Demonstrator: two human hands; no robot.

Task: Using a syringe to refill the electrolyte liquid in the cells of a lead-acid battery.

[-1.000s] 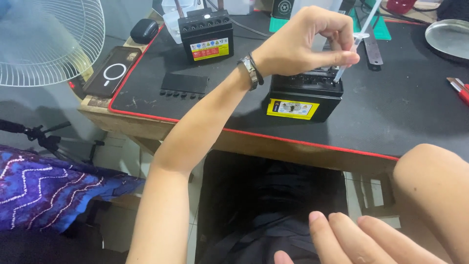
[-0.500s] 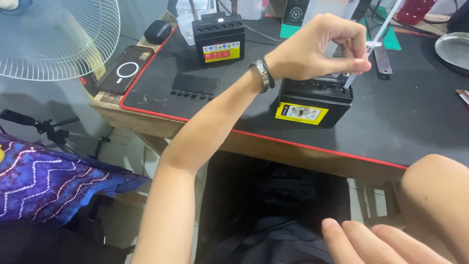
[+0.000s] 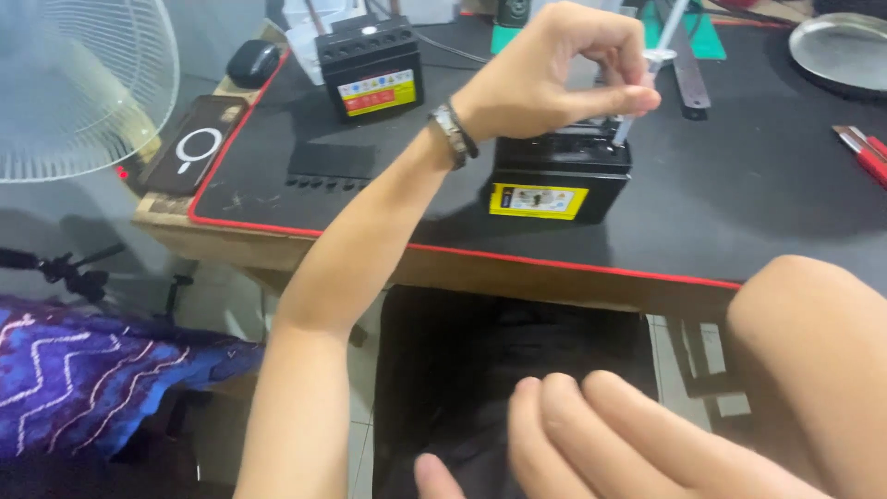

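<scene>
— Syringe [image 3: 647,79], clear and thin: where does it sit?

— Tilted, tip down into the top of the near black battery [image 3: 560,176], at that battery's far right corner. The upper end leans away to the far right.

— What holds it?

— The left hand [image 3: 554,79]. Its fingers are curled in, and the thumb and forefinger pinch the syringe barrel just above the battery top. A dark wristband [image 3: 453,134] sits on that wrist.

— And the battery itself?

— It stands on the black desk mat [image 3: 739,203] with the red edge, close to the near rim of the wooden table [image 3: 443,268]. A yellow label faces the camera.

— The other hand?

— The right hand [image 3: 637,444] lies low and near, well apart from the table, over a dark lap. Its fingers are spread loosely and hold nothing.

— What else is on the mat?

— A second black battery [image 3: 371,66] with a red and yellow label stands farther back to the left. Between the two, a flat black strip with small caps [image 3: 331,164] lies on the mat. A phone [image 3: 194,146] lies at the left edge, a dark computer mouse [image 3: 251,63] beyond it. A round metal tray [image 3: 836,51] sits far right, and a red-handled tool [image 3: 864,152] at the right edge.

— Off the table?

— A white fan [image 3: 74,83] at far left, and purple patterned cloth [image 3: 83,388] near left.
</scene>
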